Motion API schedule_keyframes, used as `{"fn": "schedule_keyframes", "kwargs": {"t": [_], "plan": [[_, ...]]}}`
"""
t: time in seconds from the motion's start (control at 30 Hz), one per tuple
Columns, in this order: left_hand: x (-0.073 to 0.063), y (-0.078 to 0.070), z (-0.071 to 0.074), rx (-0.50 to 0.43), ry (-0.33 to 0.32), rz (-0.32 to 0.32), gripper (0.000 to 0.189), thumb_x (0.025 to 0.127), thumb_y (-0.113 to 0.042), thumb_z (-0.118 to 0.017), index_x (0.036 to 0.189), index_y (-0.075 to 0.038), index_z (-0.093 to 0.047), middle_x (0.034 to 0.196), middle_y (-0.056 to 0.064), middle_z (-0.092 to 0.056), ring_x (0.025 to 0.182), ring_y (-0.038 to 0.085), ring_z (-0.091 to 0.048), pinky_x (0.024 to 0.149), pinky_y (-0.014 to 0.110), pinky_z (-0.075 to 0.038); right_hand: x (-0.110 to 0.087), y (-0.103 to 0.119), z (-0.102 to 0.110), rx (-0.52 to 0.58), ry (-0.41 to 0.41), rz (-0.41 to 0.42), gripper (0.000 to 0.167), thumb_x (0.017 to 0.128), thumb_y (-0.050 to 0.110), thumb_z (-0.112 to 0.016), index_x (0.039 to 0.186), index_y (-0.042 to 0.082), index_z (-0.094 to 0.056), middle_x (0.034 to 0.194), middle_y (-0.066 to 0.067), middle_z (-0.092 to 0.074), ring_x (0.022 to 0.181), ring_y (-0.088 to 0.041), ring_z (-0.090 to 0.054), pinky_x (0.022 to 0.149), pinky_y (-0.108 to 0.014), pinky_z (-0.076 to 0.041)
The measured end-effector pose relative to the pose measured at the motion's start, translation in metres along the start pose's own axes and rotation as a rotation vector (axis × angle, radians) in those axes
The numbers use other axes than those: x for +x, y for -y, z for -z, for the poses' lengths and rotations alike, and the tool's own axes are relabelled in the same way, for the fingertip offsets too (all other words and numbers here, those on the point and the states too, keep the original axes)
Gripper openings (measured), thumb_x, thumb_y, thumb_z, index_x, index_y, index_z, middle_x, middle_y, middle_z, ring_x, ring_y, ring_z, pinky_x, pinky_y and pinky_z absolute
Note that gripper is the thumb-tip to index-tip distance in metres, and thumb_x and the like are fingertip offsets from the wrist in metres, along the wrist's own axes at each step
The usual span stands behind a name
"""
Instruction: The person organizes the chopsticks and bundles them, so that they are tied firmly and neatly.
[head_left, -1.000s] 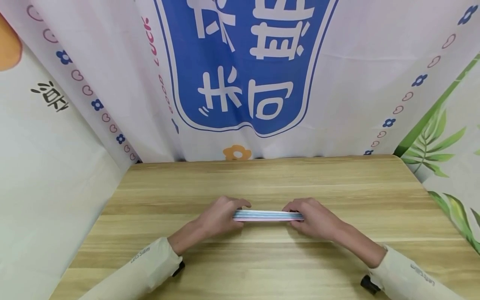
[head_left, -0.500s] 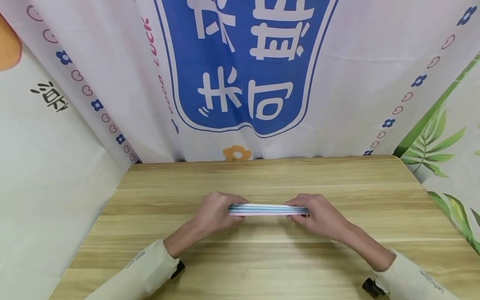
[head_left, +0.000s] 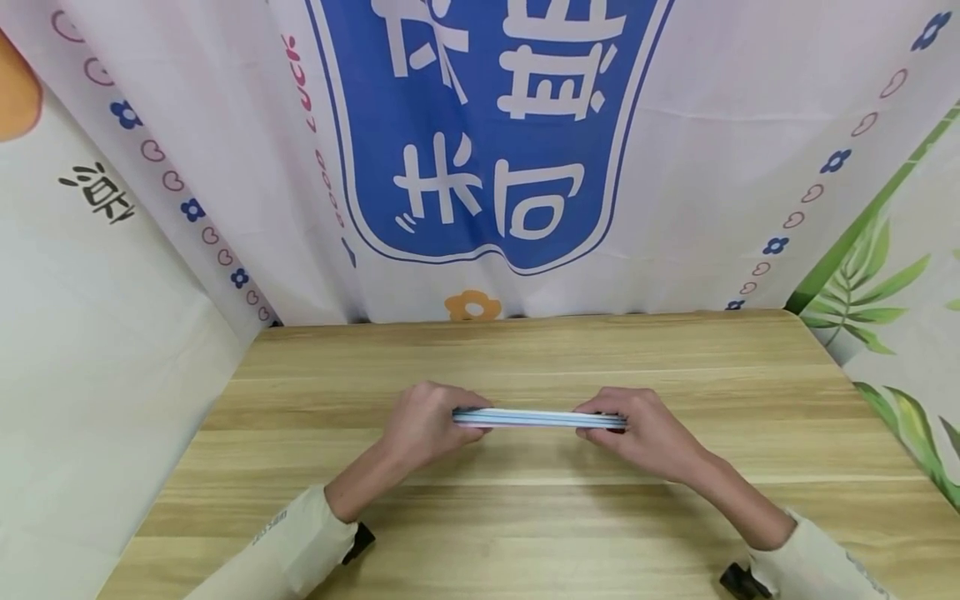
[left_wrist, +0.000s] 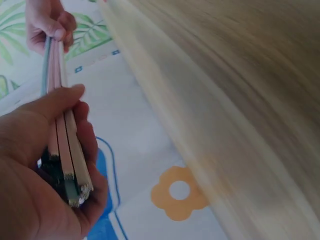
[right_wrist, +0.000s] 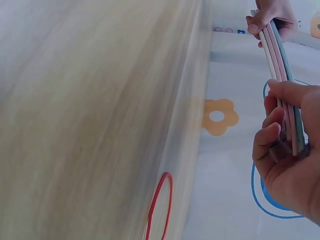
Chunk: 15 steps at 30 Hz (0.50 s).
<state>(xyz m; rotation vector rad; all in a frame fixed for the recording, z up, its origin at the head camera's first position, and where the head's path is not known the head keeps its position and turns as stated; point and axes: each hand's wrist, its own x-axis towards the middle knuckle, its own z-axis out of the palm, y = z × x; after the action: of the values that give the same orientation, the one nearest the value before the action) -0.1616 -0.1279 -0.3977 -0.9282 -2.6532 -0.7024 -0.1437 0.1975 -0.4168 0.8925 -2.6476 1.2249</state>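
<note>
A stack of thin, flat pastel layers (head_left: pixel 534 418) is held level above the wooden table (head_left: pixel 525 525), edge toward the head camera. My left hand (head_left: pixel 427 421) grips its left end, thumb on one side and fingers on the other. At the opposite end my right hand (head_left: pixel 647 429) holds it the same way. In the left wrist view the stack (left_wrist: pixel 54 67) shows pink, white and green edges, with slightly uneven ends by the palm. The right wrist view shows the same stack (right_wrist: pixel 277 57) running between both hands; its broad faces are mostly hidden.
Behind the table hangs a white cloth (head_left: pixel 697 192) with a blue printed panel (head_left: pixel 487 212) and an orange flower (head_left: pixel 472 305). Cloths also line both sides. A thin red loop (right_wrist: pixel 170 200) shows close to the right wrist camera. Black straps (head_left: pixel 360 543) sit under the cuffs.
Both hands have come up slightly, the stack with them, and it looks longer and thinner edge-on. The hands are a little farther apart. Both grips stay on the ends.
</note>
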Motion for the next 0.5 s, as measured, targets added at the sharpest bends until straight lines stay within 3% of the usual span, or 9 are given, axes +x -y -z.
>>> {"fn": "schedule_keyframes", "kwargs": {"t": [0.13, 0.27, 0.5], "plan": [[0.0001, -0.0048, 0.0036, -0.006, -0.046, 0.056, 0.023, 0.077, -0.021, -0.099, 0.097, -0.021, -0.088, 0.091, -0.005, -0.084, 0.064, -0.003, -0.064, 0.055, 0.015, -0.048, 0.0003, 0.0023, 0.0014, 0.014, -0.02, -0.027, 0.017, 0.093, 0.012, -0.084, 0.106, 0.023, -0.083, 0.091, 0.014, -0.076, 0.071, 0.0, -0.058, 0.063, -0.023, -0.051], [0.0004, -0.0072, 0.0045, -0.041, -0.04, 0.086, 0.023, 0.078, -0.017, -0.098, 0.098, -0.021, -0.088, 0.092, -0.005, -0.084, 0.063, -0.003, -0.059, 0.055, 0.015, -0.047, 0.0006, 0.0039, 0.0025, 0.045, -0.036, -0.047, 0.019, 0.092, 0.01, -0.085, 0.106, 0.023, -0.083, 0.088, 0.013, -0.074, 0.069, -0.002, -0.057, 0.061, -0.023, -0.05], [-0.0014, -0.0098, -0.0003, -0.081, -0.013, -0.007, 0.022, 0.079, -0.015, -0.096, 0.098, -0.016, -0.086, 0.091, -0.003, -0.084, 0.068, -0.002, -0.066, 0.062, 0.014, -0.051, 0.0011, 0.0031, 0.0025, 0.095, -0.043, -0.037, 0.025, 0.087, 0.004, -0.088, 0.101, 0.024, -0.082, 0.088, 0.004, -0.077, 0.071, -0.002, -0.062, 0.064, -0.024, -0.053]]}}
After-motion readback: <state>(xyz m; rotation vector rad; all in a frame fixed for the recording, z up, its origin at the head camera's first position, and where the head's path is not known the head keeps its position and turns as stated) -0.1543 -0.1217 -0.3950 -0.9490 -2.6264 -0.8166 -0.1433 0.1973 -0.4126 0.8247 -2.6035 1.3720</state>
